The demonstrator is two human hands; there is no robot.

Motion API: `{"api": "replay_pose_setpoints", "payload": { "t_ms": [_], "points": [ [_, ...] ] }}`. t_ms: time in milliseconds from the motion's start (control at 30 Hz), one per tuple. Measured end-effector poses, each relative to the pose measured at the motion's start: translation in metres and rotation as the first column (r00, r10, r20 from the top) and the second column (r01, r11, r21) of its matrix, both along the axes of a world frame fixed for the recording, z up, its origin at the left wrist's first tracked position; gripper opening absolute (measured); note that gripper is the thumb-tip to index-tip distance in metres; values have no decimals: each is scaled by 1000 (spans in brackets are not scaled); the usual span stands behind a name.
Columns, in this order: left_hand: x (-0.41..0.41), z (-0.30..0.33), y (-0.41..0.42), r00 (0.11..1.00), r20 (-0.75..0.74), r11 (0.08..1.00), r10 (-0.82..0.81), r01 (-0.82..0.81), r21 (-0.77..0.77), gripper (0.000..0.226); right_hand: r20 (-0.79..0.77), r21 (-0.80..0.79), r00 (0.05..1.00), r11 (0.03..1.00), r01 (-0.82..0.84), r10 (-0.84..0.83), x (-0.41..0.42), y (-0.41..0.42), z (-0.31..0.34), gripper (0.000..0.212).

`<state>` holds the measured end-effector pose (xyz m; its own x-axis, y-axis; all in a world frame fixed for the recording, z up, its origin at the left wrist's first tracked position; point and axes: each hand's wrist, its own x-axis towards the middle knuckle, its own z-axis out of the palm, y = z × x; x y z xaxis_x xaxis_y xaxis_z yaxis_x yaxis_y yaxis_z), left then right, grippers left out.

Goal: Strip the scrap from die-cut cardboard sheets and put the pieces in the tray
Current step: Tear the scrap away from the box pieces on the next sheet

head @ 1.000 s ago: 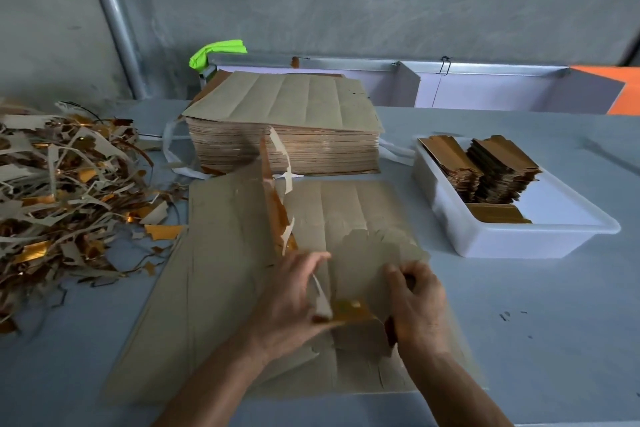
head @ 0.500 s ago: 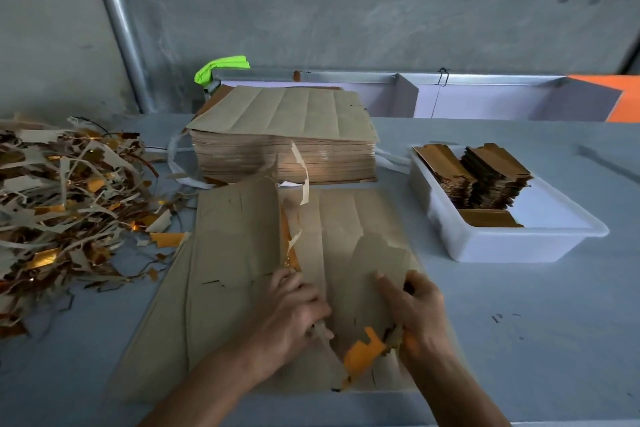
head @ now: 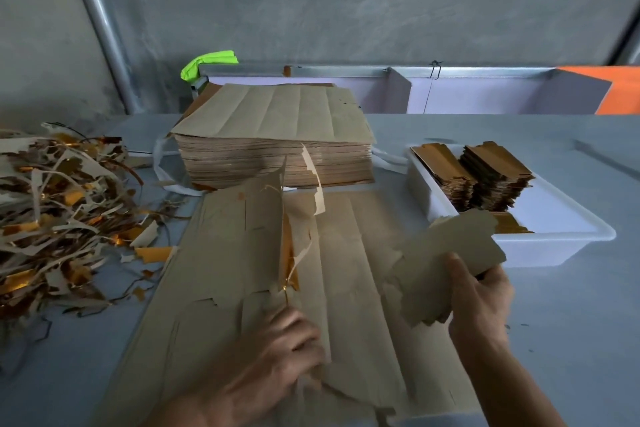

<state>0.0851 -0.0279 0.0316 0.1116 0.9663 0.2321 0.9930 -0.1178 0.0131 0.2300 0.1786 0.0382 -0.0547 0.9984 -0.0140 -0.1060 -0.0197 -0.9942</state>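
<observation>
A brown die-cut cardboard sheet [head: 346,270] lies flat on the table in front of me. Its left part is folded up, and torn strips of scrap [head: 313,180] stick up along the fold. My left hand [head: 277,354] grips the sheet's torn edge near the fold. My right hand [head: 479,302] holds a stripped cardboard piece [head: 446,263] lifted off the sheet, just in front of the white tray [head: 554,246]. The tray holds two stacks of gold-faced pieces [head: 478,177].
A tall stack of uncut sheets [head: 273,146] stands behind the working sheet. A heap of scrap strips [head: 59,218] covers the table's left side. White partitions [head: 450,90] and a green object [head: 207,62] line the back edge against the grey wall.
My right hand has torn the piece free and moved it up and to the right, toward the tray. My left hand has stayed on the sheet near the fold.
</observation>
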Motion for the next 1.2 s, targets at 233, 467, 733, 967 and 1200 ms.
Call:
{"api": "replay_pose_setpoints", "payload": {
  "t_ms": [233,467,733,967,1200],
  "points": [
    [-15,26,-8,721,684,986,115,-1,-165,59,403,184,877,915,-358,262,-8,8,5,79],
    [-18,44,17,610,779,867,143,302,-396,85,703,189,614,738,-647,359,-25,-13,2,43],
    [16,8,35,686,584,876,434,-473,-95,33,572,156,769,882,-444,286,7,-15,-4,25],
    [21,-1,49,765,102,769,636,-640,-1,75,578,121,752,878,-462,316,22,-14,-11,24],
    [5,7,54,707,-197,723,679,-691,11,30,573,105,718,833,-542,395,3,-24,-20,23]
  ]
}}
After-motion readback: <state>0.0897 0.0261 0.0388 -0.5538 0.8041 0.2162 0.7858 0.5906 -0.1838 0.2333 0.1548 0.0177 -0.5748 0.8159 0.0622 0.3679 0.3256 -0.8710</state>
